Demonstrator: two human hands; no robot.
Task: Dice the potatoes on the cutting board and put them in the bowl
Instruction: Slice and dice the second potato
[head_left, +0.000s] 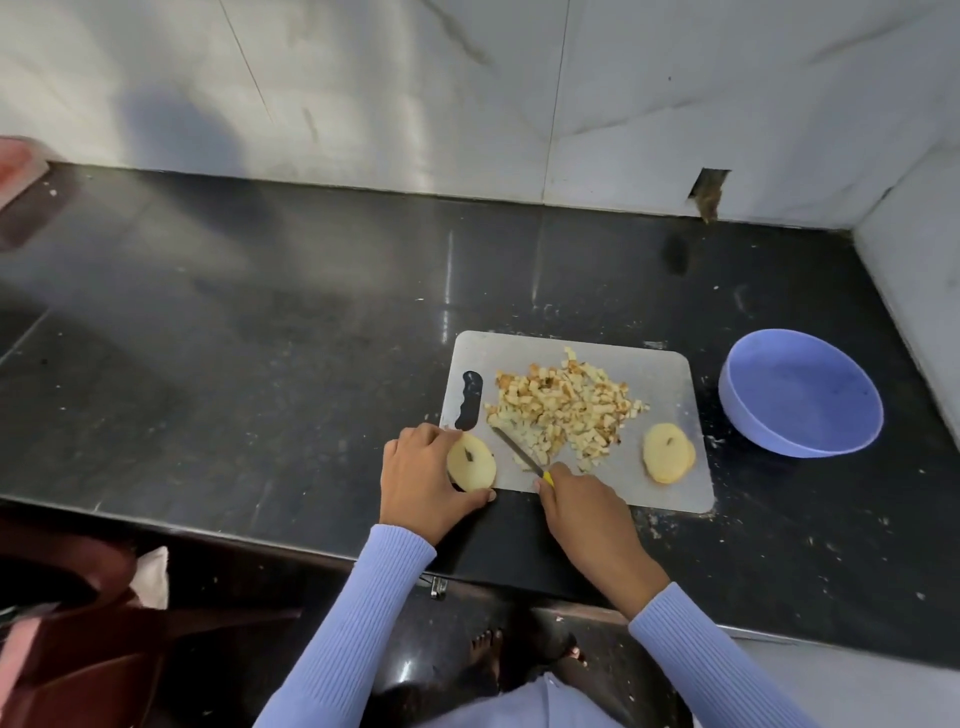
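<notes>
Ribbed lilac sleeves (363, 613), bare feet (485, 642)

Black counter (260, 322): board (660, 374), bowl (748, 415).

Legible text, labels, brands, numbers, signs: none. Nothing can be read on any surface in the head view.
</notes>
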